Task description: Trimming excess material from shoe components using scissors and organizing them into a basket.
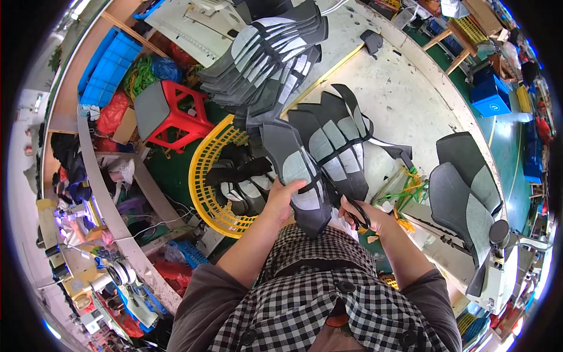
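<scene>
My left hand [281, 200] grips a dark grey padded fabric piece [282, 141] with light grey panels and a black strip across it, thumb on top. The piece hangs at the table's near edge, in front of my checked apron. Black-handled scissors [362, 213] are in my right hand [378, 219], fingers through the loops. Their blades point toward the right edge of the held piece; whether they touch it I cannot tell. Just beyond lie similar panelled pieces [337, 138] on the table. Farther off, a fanned stack of the same pieces [267, 58] stretches away.
On the left, a yellow plastic basket [200, 176] holds more dark and white pieces. Beyond it stands a red and grey stool [176, 114]. More grey pieces [460, 196] lie beside a sewing machine [499, 234] at right. Green and yellow strips [413, 188] lie near my right hand.
</scene>
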`<state>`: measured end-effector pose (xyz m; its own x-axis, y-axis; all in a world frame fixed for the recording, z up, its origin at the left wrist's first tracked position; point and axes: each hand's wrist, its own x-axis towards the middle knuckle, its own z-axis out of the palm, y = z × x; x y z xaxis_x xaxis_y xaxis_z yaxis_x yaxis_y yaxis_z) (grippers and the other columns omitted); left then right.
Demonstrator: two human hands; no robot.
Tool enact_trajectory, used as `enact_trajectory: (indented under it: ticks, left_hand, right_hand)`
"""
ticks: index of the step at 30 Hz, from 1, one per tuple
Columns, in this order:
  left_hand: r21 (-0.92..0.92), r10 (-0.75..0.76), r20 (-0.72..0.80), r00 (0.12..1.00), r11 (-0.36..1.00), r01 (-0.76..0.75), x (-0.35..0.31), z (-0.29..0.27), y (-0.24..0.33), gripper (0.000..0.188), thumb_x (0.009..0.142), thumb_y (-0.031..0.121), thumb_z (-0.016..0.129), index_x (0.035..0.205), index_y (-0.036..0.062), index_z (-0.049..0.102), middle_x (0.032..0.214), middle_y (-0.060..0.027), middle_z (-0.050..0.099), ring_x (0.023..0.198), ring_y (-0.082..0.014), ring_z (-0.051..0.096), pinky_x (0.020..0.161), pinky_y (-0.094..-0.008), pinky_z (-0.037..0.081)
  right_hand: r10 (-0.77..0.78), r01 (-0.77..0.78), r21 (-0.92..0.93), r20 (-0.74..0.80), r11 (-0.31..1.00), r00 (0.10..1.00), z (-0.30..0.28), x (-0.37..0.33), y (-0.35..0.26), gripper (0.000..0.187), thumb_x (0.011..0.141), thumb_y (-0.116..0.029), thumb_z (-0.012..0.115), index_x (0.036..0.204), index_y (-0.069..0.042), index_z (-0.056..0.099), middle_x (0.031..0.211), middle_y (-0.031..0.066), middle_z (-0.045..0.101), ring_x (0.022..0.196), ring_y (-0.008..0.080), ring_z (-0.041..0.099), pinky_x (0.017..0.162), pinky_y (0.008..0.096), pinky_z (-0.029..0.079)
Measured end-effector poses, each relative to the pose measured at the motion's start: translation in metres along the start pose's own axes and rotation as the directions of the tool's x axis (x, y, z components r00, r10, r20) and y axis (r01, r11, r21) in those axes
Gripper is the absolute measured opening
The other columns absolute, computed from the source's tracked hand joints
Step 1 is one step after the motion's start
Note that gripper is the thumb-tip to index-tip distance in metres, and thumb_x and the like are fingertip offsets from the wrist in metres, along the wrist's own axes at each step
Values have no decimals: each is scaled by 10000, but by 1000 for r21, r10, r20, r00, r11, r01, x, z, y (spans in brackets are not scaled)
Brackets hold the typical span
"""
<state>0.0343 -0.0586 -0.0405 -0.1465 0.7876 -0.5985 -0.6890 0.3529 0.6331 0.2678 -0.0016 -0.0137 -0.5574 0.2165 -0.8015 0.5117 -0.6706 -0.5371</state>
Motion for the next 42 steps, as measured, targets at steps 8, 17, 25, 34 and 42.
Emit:
enact_trajectory:
  ticks: [8, 17, 25, 34, 42]
  left_hand:
    - [1, -30, 3, 1000, 1000, 30, -7, 8, 5, 524, 746, 84, 651, 1227, 9, 458, 1140, -109, 575, 1045, -247, 559, 922, -385, 431]
    - [26, -65, 131, 989, 998, 62, -15, 6, 7, 550, 751, 62, 631, 1261, 0, 433, 1183, -125, 561, 1074, -251, 551, 958, -394, 410]
    - [-84, -166, 127, 978, 980, 178, 39, 15, -2, 502, 723, 77, 672, 1183, 9, 484, 1107, -106, 590, 1003, -231, 576, 892, -368, 453]
    - [-26, -223, 115, 968, 974, 227, 19, 7, 18, 551, 710, 103, 679, 1210, 20, 462, 1115, -102, 582, 998, -243, 574, 901, -387, 447]
    - [28, -70, 50, 996, 997, 69, 1, 18, 6, 724, 709, 103, 717, 1319, 0, 340, 1211, -123, 523, 1134, -247, 494, 984, -391, 378]
  right_hand:
    - [-48, 47, 51, 35, 998, 998, -4, 13, -4, 660, 822, -683, 439, 834, -31, 540, 553, -20, 408, 467, 80, 438, 447, 222, 356]
    - [-89, 127, 134, -257, 983, 962, 3, -17, 13, 597, 794, -643, 542, 792, -46, 528, 515, -32, 413, 402, 86, 432, 393, 219, 341]
    - [44, -32, 101, -122, 994, 992, -29, -4, 3, 734, 706, -761, 519, 834, -38, 522, 559, -42, 395, 447, 74, 396, 418, 213, 334]
    - [-91, 101, 83, -117, 991, 989, -1, 2, -12, 677, 799, -704, 455, 802, -31, 532, 548, -18, 402, 449, 95, 413, 434, 234, 338]
    - [-72, 109, 146, -236, 983, 969, 19, -23, -4, 589, 813, -616, 542, 789, -29, 518, 550, -15, 400, 449, 85, 409, 424, 238, 347]
